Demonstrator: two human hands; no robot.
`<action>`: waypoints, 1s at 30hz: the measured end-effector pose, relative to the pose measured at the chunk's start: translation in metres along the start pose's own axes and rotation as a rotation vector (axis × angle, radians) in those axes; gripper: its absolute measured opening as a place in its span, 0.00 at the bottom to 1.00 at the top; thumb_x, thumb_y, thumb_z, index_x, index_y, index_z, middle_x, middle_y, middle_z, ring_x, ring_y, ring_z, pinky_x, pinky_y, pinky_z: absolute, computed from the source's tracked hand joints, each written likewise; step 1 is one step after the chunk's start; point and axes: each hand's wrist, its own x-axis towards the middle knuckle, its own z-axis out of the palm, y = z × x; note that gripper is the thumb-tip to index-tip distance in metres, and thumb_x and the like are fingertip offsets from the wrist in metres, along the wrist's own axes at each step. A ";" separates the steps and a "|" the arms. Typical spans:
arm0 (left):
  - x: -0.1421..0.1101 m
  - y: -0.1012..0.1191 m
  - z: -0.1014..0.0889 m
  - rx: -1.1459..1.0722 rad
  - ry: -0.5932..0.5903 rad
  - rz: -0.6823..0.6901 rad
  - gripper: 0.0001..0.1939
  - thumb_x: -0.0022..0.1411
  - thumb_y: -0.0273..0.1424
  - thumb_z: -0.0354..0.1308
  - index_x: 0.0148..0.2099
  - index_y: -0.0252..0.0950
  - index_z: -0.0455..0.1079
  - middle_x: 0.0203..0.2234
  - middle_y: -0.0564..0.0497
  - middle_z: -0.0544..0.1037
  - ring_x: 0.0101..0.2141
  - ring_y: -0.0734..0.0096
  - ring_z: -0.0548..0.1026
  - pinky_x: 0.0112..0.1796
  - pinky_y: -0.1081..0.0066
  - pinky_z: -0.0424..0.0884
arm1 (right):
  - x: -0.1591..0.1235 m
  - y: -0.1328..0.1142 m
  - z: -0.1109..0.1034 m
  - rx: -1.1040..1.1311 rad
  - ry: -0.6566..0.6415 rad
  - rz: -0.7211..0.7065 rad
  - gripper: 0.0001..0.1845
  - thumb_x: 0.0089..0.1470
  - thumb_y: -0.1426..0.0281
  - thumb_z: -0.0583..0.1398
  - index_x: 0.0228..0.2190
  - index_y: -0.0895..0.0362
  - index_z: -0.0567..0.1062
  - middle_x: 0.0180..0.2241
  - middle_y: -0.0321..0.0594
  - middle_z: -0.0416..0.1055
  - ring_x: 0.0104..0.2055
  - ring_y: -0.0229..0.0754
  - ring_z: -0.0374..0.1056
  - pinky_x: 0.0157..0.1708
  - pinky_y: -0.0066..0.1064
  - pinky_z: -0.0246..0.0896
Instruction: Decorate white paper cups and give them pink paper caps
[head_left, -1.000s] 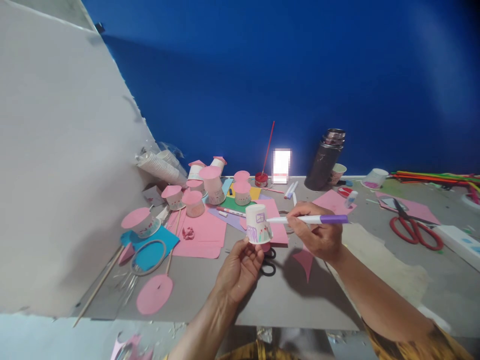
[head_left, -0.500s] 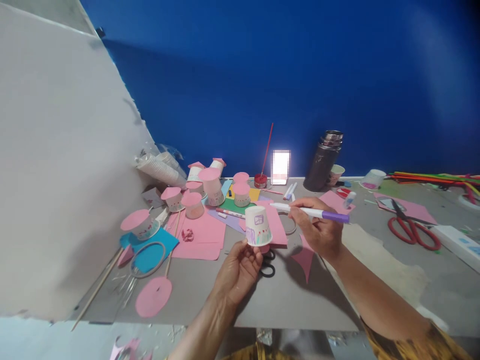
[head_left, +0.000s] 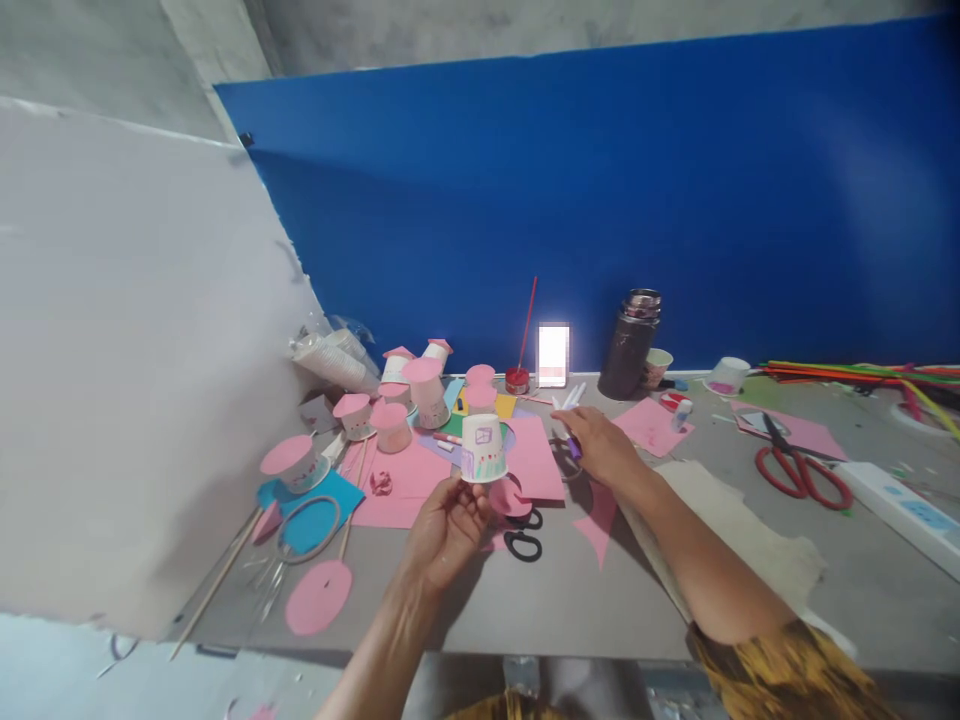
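Observation:
My left hand (head_left: 450, 525) holds an upside-down paper cup (head_left: 484, 449) by its rim, above the table. A purple window, a purple shape and green stems with red dots are drawn on the cup. My right hand (head_left: 600, 440) is lowered toward the tabletop, its fingers closed around a white marker with a purple end (head_left: 574, 447); the fingers partly hide it. Just beyond that hand lie several white markers (head_left: 574, 395). Black-handled scissors (head_left: 523, 545) and a pink paper disc (head_left: 510, 495) are below the cup.
Several pink-topped cups (head_left: 390, 428) stand at left, near stacked cups (head_left: 334, 360) and blue paper (head_left: 315, 515). A dark flask (head_left: 630, 345), lit phone (head_left: 553, 355) and red jar (head_left: 517, 380) line the back. Red-handled scissors (head_left: 802, 475) and a power strip (head_left: 900, 510) lie at right.
My right hand has moved down and left with the marker, from beside the cup toward the other markers. The cup stays in my left hand. The view has tilted upward.

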 end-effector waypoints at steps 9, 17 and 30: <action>0.008 0.015 0.008 0.131 0.036 0.118 0.11 0.69 0.20 0.52 0.33 0.30 0.71 0.24 0.48 0.77 0.26 0.72 0.78 0.31 0.72 0.79 | 0.001 0.021 -0.006 -0.117 -0.181 0.114 0.30 0.61 0.80 0.55 0.62 0.55 0.70 0.52 0.51 0.71 0.57 0.52 0.65 0.46 0.32 0.59; 0.038 0.015 0.010 0.376 -0.112 0.392 0.07 0.55 0.25 0.70 0.31 0.32 0.74 0.29 0.48 0.80 0.33 0.68 0.80 0.37 0.71 0.78 | -0.003 0.032 -0.013 -0.171 -0.321 0.169 0.22 0.58 0.81 0.56 0.52 0.60 0.77 0.49 0.54 0.73 0.52 0.53 0.67 0.43 0.33 0.57; 0.060 0.013 0.002 0.151 0.013 0.246 0.05 0.62 0.18 0.59 0.34 0.31 0.73 0.26 0.46 0.81 0.29 0.70 0.81 0.34 0.73 0.79 | -0.001 0.025 -0.011 -0.244 -0.453 0.267 0.16 0.58 0.79 0.56 0.41 0.59 0.82 0.44 0.56 0.77 0.48 0.55 0.74 0.39 0.35 0.62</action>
